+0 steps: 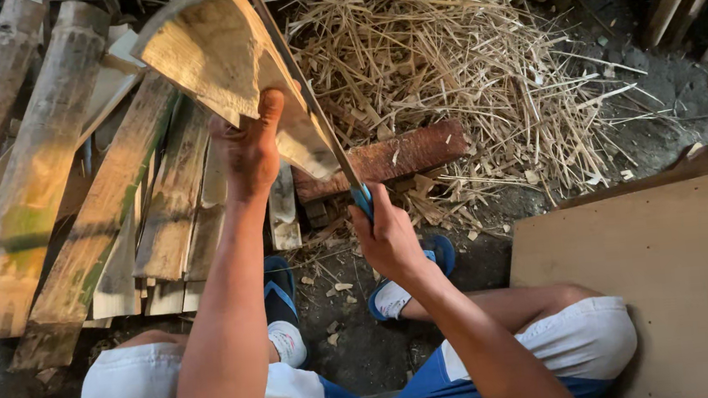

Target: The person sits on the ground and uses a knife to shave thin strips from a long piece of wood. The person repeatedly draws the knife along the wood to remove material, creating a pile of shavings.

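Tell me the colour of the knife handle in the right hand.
Blue: the knife handle shows just above the right hand, clearest in the head view.

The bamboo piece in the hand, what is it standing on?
The bamboo piece, held by the left hand, stands on a reddish wooden block. The right hand holds a blue-handled knife against its edge. The spot where it meets the block is hidden behind the bamboo.
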